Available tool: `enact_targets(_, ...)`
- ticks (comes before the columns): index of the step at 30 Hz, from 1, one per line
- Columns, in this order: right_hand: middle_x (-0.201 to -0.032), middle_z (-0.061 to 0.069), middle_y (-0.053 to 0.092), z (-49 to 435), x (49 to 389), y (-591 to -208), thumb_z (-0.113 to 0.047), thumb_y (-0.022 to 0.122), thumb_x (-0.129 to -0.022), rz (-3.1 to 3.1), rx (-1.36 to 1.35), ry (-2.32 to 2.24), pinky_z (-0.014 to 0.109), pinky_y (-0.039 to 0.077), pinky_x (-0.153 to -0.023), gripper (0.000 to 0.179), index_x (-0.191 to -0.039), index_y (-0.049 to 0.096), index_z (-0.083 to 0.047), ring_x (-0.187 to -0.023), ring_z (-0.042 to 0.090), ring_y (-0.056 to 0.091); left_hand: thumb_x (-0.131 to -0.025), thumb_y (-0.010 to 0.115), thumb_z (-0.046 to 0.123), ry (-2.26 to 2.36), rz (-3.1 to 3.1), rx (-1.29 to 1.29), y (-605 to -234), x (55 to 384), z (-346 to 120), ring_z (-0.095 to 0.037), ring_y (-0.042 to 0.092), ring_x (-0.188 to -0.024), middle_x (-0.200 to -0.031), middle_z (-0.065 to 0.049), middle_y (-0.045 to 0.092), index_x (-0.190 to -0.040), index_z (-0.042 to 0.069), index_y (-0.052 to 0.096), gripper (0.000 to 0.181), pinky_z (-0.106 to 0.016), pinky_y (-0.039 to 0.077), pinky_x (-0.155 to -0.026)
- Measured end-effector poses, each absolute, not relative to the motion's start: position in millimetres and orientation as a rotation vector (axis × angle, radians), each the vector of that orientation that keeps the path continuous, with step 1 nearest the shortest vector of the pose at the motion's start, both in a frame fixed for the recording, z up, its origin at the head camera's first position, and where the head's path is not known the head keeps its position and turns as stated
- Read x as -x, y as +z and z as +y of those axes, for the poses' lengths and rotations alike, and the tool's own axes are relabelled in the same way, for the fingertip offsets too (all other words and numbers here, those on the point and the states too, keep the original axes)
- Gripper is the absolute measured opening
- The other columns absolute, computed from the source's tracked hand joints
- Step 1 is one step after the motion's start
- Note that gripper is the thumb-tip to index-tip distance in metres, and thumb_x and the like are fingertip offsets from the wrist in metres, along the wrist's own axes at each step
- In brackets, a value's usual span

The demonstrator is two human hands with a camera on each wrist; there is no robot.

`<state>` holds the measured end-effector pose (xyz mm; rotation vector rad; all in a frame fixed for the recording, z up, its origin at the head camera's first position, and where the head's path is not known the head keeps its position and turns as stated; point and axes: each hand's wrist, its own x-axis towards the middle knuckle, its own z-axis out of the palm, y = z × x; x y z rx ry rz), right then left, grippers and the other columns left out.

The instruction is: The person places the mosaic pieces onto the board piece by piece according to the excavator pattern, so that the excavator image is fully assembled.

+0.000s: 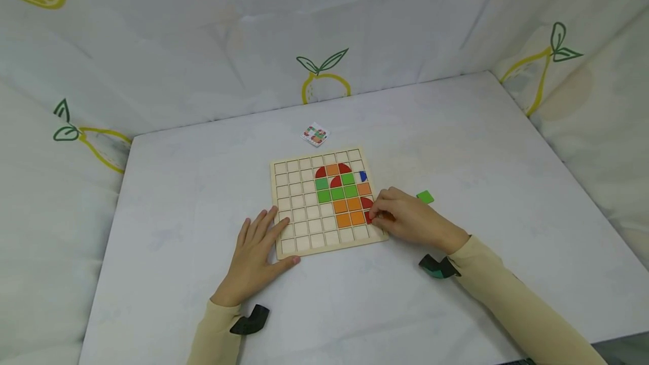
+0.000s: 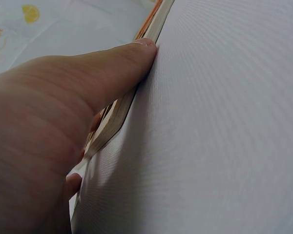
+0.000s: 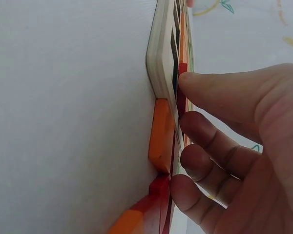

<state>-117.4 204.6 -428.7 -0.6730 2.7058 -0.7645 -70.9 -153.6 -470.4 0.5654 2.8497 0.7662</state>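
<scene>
A wooden grid board (image 1: 299,244) lies on the table, its squares partly filled with orange, green, red and blue tiles. My left hand (image 1: 256,258) rests spread at the board's left front corner. Its thumb (image 2: 122,63) presses the front edge in the left wrist view, and other fingers lie over the left side. At the right edge, my right hand (image 1: 413,219) pinches a red tile (image 3: 181,92) between thumb and forefinger, low in its square beside two orange tiles (image 1: 351,219). Its remaining fingers are curled. A red quarter-round tile (image 1: 366,203) sits just above it.
A small pattern card (image 1: 315,134) lies behind the board. To the right lies a loose green tile (image 1: 425,197). Under my right hand, the right wrist view shows orange (image 3: 161,136) and red tiles (image 3: 158,190) against the board's side, largely hidden from above.
</scene>
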Motion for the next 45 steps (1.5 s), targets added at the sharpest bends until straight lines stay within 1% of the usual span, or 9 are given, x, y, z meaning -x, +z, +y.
enact_targets(11, -0.092, -0.010, 0.061, 203.7, 120.6, -429.4, -0.017, 0.075, -0.092, 2.732, 0.715, -0.766, 0.022, 0.051, -0.072, 0.005, -0.096, 0.075, -0.020, -0.088, 0.008, 0.050, -0.084, 0.075, 0.055, 0.776, 2.850, -0.564, -470.1, 71.0, -153.5, -0.028, 0.013, -0.159, -0.172, -0.001, 0.016, -0.156, 0.022, 0.041, 0.086, -0.053, -0.001, -0.129)
enact_targets(18, -0.096, -0.008, 0.063, 209.1, 123.7, -423.1, -0.017, 0.070, -0.095, 2.723, 0.670, -0.830, 0.023, 0.051, -0.075, 0.008, -0.103, 0.072, -0.017, -0.090, 0.010, 0.051, -0.085, 0.074, 0.056, 0.778, 2.845, -0.563, -470.1, 71.2, -153.4, -0.028, 0.013, -0.159, -0.172, -0.001, 0.017, -0.156, 0.022, 0.041, 0.085, -0.053, -0.001, -0.129)
enact_targets(25, -0.092, -0.004, 0.061, 228.4, 129.2, -415.0, -0.019, 0.076, -0.092, 2.761, 0.547, -0.810, 0.026, 0.052, -0.074, 0.010, -0.095, 0.066, -0.019, -0.089, 0.014, 0.054, -0.085, 0.075, 0.055, 0.781, 2.843, -0.559, -470.7, 70.5, -153.9, -0.027, 0.012, -0.159, -0.172, -0.001, 0.017, -0.156, 0.022, 0.041, 0.085, -0.053, -0.001, -0.128)
enact_targets(27, -0.093, -0.002, 0.061, 233.9, 130.7, -413.6, -0.018, 0.075, -0.093, 2.750, 0.496, -0.819, 0.027, 0.052, -0.072, 0.011, -0.093, 0.064, -0.017, -0.088, 0.015, 0.054, -0.085, 0.075, 0.055, 0.779, 2.845, -0.560, -470.9, 70.4, -153.9, -0.028, 0.012, -0.159, -0.172, -0.001, 0.017, -0.156, 0.022, 0.041, 0.085, -0.053, -0.001, -0.128)
enact_targets(30, -0.092, 0.003, 0.059, 239.9, 133.0, -411.8, -0.018, 0.073, -0.094, 2.724, 0.405, -0.839, 0.026, 0.051, -0.065, 0.014, -0.093, 0.060, -0.013, -0.082, 0.017, 0.055, -0.084, 0.075, 0.055, 0.781, 2.843, -0.556, -470.8, 70.3, -153.6, -0.028, 0.012, -0.159, -0.172, -0.001, 0.017, -0.156, 0.022, 0.041, 0.086, -0.053, -0.001, -0.128)
enact_targets(32, -0.093, 0.005, 0.059, 242.6, 134.3, -411.2, -0.018, 0.072, -0.095, 2.717, 0.358, -0.835, 0.026, 0.050, -0.061, 0.013, -0.095, 0.060, -0.012, -0.081, 0.018, 0.054, -0.084, 0.075, 0.055, 0.780, 2.841, -0.554, -470.7, 70.4, -153.5, -0.027, 0.012, -0.159, -0.172, -0.001, 0.016, -0.156, 0.022, 0.041, 0.086, -0.053, -0.001, -0.129)
enact_targets(35, -0.098, 0.006, 0.061, 244.7, 135.5, -411.8, -0.016, 0.070, -0.096, 2.725, 0.347, -0.787, 0.027, 0.052, -0.066, 0.012, -0.104, 0.064, -0.010, -0.085, 0.019, 0.056, -0.084, 0.075, 0.055, 0.781, 2.838, -0.549, -470.5, 70.3, -153.1, -0.027, 0.012, -0.159, -0.172, -0.001, 0.017, -0.156, 0.022, 0.042, 0.085, -0.053, -0.001, -0.129)
enact_targets(40, -0.107, 0.006, 0.065, 245.9, 135.5, -415.0, -0.016, 0.069, -0.095, 2.737, 0.379, -0.676, 0.034, 0.056, -0.079, 0.025, -0.118, 0.068, -0.008, -0.096, 0.020, 0.056, -0.085, 0.075, 0.055, 0.777, 2.838, -0.550, -470.4, 70.2, -153.0, -0.028, 0.012, -0.159, -0.172, -0.001, 0.017, -0.156, 0.022, 0.042, 0.085, -0.053, -0.001, -0.129)
enact_targets(45, -0.108, 0.005, 0.064, 245.3, 135.4, -417.7, -0.019, 0.075, -0.092, 2.731, 0.394, -0.622, 0.037, 0.057, -0.082, 0.034, -0.123, 0.067, -0.008, -0.098, 0.020, 0.055, -0.085, 0.075, 0.055, 0.773, 2.841, -0.554, -470.1, 70.6, -153.3, -0.028, 0.012, -0.159, -0.172, -0.002, 0.017, -0.156, 0.022, 0.041, 0.086, -0.053, -0.001, -0.129)
